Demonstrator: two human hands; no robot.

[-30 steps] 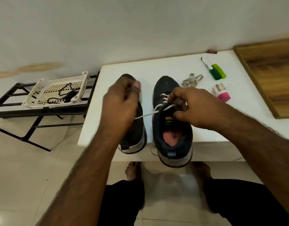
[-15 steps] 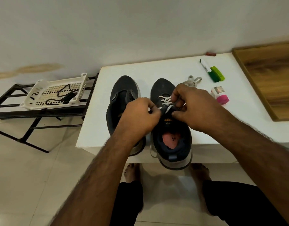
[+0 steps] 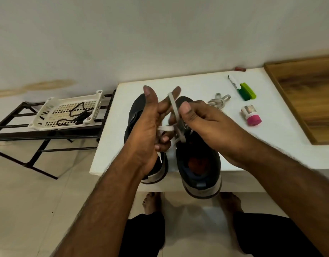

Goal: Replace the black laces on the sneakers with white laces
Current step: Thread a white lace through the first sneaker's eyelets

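Observation:
Two dark sneakers stand side by side on the white table, heels toward me. The right sneaker carries a white lace. Both of my hands are raised above its tongue. My left hand has the lace looped over its index finger, and its lower fingers curl round a lace end. My right hand pinches the lace between thumb and fingers. The left sneaker is mostly hidden behind my left hand. A second white lace lies coiled behind the right sneaker. Black laces lie in a white basket.
The basket sits on a black metal rack to the table's left. A marker and a green highlighter, a small pink-capped bottle and a wooden board occupy the table's right side. My bare feet show on the tiled floor below.
Both hands have lifted from the right sneaker's eyelets, drawing the white lace upward. My left hand turned palm-side in, and a loop of lace now sits over its index finger.

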